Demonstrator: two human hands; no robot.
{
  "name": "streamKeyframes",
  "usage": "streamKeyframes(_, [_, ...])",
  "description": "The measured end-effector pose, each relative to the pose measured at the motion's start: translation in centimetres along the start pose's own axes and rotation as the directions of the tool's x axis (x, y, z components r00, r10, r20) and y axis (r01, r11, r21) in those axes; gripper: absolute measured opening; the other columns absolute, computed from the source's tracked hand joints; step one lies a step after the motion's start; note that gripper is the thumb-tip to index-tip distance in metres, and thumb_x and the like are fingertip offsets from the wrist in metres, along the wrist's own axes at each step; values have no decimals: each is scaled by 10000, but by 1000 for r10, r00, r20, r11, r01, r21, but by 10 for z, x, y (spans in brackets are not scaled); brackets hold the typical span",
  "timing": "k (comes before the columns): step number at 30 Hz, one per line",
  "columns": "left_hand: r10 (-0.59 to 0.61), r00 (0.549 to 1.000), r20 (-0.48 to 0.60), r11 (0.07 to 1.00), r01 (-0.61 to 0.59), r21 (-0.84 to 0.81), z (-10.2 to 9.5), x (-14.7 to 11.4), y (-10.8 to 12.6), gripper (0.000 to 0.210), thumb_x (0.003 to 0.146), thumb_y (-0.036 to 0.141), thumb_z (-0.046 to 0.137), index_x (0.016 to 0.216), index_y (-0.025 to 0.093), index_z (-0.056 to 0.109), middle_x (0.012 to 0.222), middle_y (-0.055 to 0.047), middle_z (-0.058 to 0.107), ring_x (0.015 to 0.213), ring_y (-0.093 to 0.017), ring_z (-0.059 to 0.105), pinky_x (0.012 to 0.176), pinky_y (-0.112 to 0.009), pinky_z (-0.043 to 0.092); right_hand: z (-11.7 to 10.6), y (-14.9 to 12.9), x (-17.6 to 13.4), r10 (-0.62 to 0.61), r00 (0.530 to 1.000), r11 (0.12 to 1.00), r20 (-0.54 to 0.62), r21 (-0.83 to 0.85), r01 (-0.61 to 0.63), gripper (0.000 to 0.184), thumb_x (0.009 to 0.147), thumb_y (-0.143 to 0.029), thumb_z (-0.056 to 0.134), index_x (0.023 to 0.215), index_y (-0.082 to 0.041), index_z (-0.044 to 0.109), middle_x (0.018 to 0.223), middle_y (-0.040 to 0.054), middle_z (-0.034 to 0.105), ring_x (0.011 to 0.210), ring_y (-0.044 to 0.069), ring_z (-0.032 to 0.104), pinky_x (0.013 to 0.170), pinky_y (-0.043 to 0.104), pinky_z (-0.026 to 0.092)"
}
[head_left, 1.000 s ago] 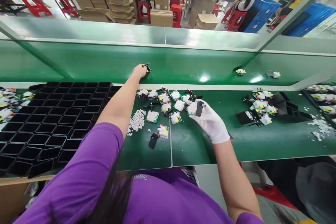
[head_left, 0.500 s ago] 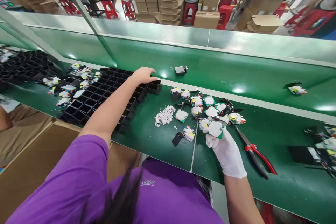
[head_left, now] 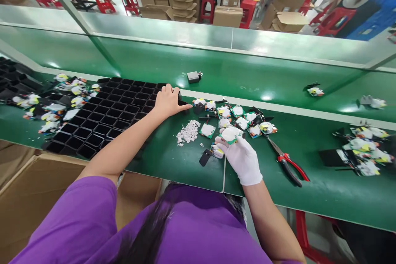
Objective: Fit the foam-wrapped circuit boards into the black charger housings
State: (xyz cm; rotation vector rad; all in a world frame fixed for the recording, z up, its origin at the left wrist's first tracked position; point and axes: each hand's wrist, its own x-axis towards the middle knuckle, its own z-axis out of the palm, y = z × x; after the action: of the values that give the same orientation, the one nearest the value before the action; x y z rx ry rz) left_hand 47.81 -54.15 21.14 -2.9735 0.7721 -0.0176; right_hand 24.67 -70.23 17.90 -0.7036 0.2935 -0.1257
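Observation:
My bare left hand (head_left: 168,102) is at the right end of the rows of black plastic cases (head_left: 119,107). Its fingers curl over the far side of an end case (head_left: 183,102), the thumb stretched along the near side; the hand hides most of that case. In a white glove, my right hand (head_left: 241,154) grips a circuit board (head_left: 230,134) topped with a white slab, above the bench. Beneath and beside it lie several more boards (head_left: 223,111) with white lumps and yellow parts, one board (head_left: 207,130) lying apart on the left.
White crumbs (head_left: 188,132) are heaped left of the boards. Red-and-black pliers (head_left: 287,164) lie open at right. More boards sit at far left (head_left: 52,107) and far right (head_left: 366,146). A grey-topped case (head_left: 194,76) rests beyond the white strip. Below the bench is an open carton (head_left: 40,185).
My left hand has come down onto the end case, fingers curling over it. My right hand has drawn the board leftward, away from the pile. The view has swung right.

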Motion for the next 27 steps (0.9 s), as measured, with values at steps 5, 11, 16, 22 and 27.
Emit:
streamKeyframes(5, [17,1000,7,999,-17,-48,3,-14,8,688,890,639,496,1357,134,474,1340,-229,483,1172,-367,580,868,-381,508,4,-1,1,-26,1000,995,-7,96,27,349,692,-508,842,913,-260,736,958,6,745,816,180,685,644,266,583])
streamKeyframes(11, [56,997,58,996,-51,-72,1,-16,6,581,878,527,578,1293,126,510,1260,-184,547,991,-333,673,826,-398,537,9,-1,-1,-8,1000,986,4,164,8,350,692,-496,845,919,-256,731,960,-13,739,767,135,655,631,217,557])
streamKeyframes(16, [152,987,-44,941,-159,-299,-10,-31,5,449,793,276,668,1213,167,550,1253,-126,594,1162,-288,605,992,-378,498,7,-6,-3,-62,998,998,4,11,62,284,659,-453,841,807,-245,714,991,5,734,821,178,671,701,285,595])
streamKeyframes(22, [316,873,-371,614,-486,-622,-28,-82,39,506,763,259,719,1223,250,508,1242,-52,618,1162,-233,607,1034,-401,506,7,-32,-2,-178,982,956,58,-224,187,506,598,-454,879,1036,-280,694,938,7,714,849,246,698,803,422,607])
streamKeyframes(27, [289,807,-514,336,-589,-735,-7,-95,69,525,792,193,684,1256,271,451,1289,-78,578,1252,-217,564,981,-370,554,8,-47,8,-257,958,881,125,-377,286,784,604,-509,877,1294,-313,561,1009,29,701,935,279,699,845,465,594])
